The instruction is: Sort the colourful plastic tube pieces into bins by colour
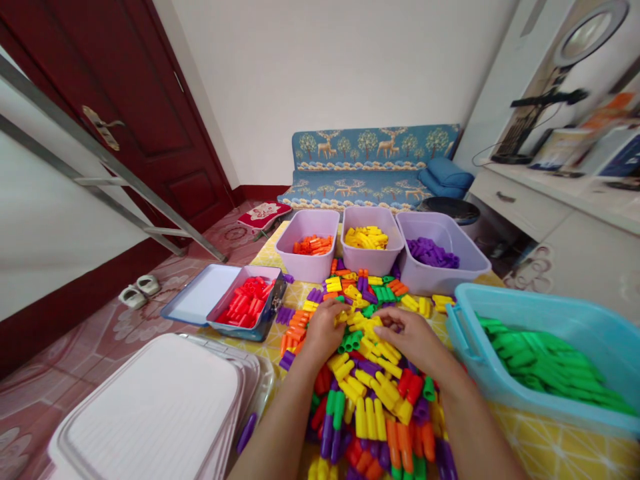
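A heap of bullet-shaped plastic toy pieces [370,401] in yellow, orange, red, purple and green lies on the table before me. My left hand [326,328] is at the heap's left side, its fingers curled round yellow pieces at the far part. Opposite it, my right hand [411,335] has thumb and fingers bent against yellow pieces [369,327]. Part of what each hand grips is hidden by the fingers. Green pieces [351,341] lie between the two hands. Many pieces are joined side by side in short rows.
Behind the heap stand lilac bins with orange [306,267], yellow [373,261] and purple pieces [433,253]. A blue tub [465,373] of green pieces is right. Left are an open case [193,303] with red pieces and stacked white lids [150,407]. A ladder [100,153] leans left.
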Demonstrator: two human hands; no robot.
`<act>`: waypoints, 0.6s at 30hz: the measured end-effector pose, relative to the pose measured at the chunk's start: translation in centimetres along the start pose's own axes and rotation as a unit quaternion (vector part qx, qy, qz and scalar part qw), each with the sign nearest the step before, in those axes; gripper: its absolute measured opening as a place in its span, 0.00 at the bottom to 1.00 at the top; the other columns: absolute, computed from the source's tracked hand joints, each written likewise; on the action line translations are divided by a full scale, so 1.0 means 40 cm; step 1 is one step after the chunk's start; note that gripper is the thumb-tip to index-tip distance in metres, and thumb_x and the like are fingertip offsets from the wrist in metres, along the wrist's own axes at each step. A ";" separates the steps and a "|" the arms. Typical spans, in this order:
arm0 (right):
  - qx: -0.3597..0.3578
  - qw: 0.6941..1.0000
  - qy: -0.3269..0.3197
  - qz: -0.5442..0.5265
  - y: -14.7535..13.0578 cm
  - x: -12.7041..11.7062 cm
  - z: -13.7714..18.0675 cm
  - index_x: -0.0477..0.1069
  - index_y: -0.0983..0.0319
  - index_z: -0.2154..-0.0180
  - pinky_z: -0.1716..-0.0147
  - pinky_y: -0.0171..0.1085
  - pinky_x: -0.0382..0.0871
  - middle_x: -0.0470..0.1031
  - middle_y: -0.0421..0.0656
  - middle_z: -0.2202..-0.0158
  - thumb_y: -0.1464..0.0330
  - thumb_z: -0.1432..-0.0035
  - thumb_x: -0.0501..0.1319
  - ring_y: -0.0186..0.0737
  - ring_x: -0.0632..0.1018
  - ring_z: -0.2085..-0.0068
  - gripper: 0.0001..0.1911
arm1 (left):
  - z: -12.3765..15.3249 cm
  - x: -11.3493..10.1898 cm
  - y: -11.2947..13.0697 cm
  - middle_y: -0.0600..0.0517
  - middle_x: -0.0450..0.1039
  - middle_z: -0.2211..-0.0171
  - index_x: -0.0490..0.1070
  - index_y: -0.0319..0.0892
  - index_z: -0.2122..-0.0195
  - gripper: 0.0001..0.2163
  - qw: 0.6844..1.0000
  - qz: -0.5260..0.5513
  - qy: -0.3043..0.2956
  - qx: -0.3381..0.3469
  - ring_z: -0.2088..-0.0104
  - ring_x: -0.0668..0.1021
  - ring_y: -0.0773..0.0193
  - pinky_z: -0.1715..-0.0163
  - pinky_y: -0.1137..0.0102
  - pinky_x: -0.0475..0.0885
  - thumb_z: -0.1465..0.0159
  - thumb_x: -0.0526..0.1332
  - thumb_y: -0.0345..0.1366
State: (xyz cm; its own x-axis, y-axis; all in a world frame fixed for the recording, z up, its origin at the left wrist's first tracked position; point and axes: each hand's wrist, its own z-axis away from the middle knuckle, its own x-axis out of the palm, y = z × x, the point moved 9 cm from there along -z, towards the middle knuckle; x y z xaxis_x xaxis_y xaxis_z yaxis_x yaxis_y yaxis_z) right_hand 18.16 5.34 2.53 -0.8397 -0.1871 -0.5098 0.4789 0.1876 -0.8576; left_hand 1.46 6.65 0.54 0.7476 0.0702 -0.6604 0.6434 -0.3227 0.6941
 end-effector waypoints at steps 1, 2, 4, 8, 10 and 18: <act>-0.001 1.000 -0.013 0.012 -0.001 -0.002 0.002 0.75 0.63 0.62 0.69 0.36 0.67 0.76 0.42 0.70 0.65 0.50 0.61 0.39 0.75 0.69 0.13 | 0.000 0.001 -0.003 0.46 0.73 0.57 0.75 0.41 0.57 0.18 1.000 -0.004 0.012 -0.006 0.55 0.75 0.59 0.51 0.64 0.70 0.47 0.59 0.22; -0.006 0.999 -0.026 0.027 -0.004 -0.005 0.001 0.75 0.63 0.63 0.69 0.36 0.67 0.77 0.42 0.70 0.66 0.50 0.61 0.39 0.75 0.69 0.12 | 0.001 0.000 -0.005 0.46 0.73 0.57 0.75 0.41 0.57 0.17 1.000 -0.006 0.024 -0.010 0.56 0.75 0.59 0.52 0.64 0.70 0.46 0.59 0.23; -0.011 0.997 -0.046 0.066 -0.013 -0.014 -0.011 0.76 0.62 0.66 0.69 0.36 0.67 0.77 0.41 0.71 0.67 0.52 0.61 0.39 0.75 0.70 0.10 | 0.002 -0.003 -0.006 0.46 0.73 0.58 0.75 0.41 0.58 0.15 0.999 -0.004 0.039 -0.017 0.57 0.75 0.59 0.53 0.64 0.70 0.45 0.59 0.24; -0.009 0.998 0.048 0.051 -0.057 -0.094 -0.071 0.76 0.62 0.67 0.69 0.37 0.69 0.77 0.42 0.72 0.66 0.53 0.61 0.40 0.76 0.71 0.10 | 0.003 -0.016 -0.005 0.47 0.75 0.61 0.75 0.41 0.60 0.13 0.998 0.017 0.054 -0.020 0.59 0.76 0.60 0.55 0.65 0.71 0.44 0.59 0.25; -0.046 0.982 0.176 -0.048 -0.095 -0.163 -0.087 0.73 0.62 0.57 0.65 0.39 0.72 0.78 0.47 0.60 0.63 0.50 0.62 0.41 0.78 0.65 0.17 | 0.002 -0.026 -0.006 0.48 0.76 0.62 0.75 0.41 0.61 0.12 0.997 0.030 0.069 -0.018 0.60 0.77 0.60 0.56 0.66 0.71 0.45 0.59 0.24; -0.038 0.987 0.153 0.013 -0.080 -0.104 -0.082 0.74 0.61 0.57 0.61 0.42 0.74 0.79 0.47 0.59 0.66 0.48 0.61 0.43 0.79 0.61 0.15 | 0.010 -0.037 -0.049 0.52 0.77 0.70 0.76 0.40 0.63 0.16 0.976 0.166 0.119 -0.077 0.72 0.75 0.66 0.71 0.74 0.69 0.47 0.53 0.23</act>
State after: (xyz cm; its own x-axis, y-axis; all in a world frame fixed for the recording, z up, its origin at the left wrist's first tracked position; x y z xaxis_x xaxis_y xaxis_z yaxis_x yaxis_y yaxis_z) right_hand 19.30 8.68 7.60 -0.8715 0.1161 -0.4764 0.4895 0.2632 -0.8313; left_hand -0.97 6.81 0.01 0.9243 0.2091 -0.3194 0.3627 -0.2205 0.9054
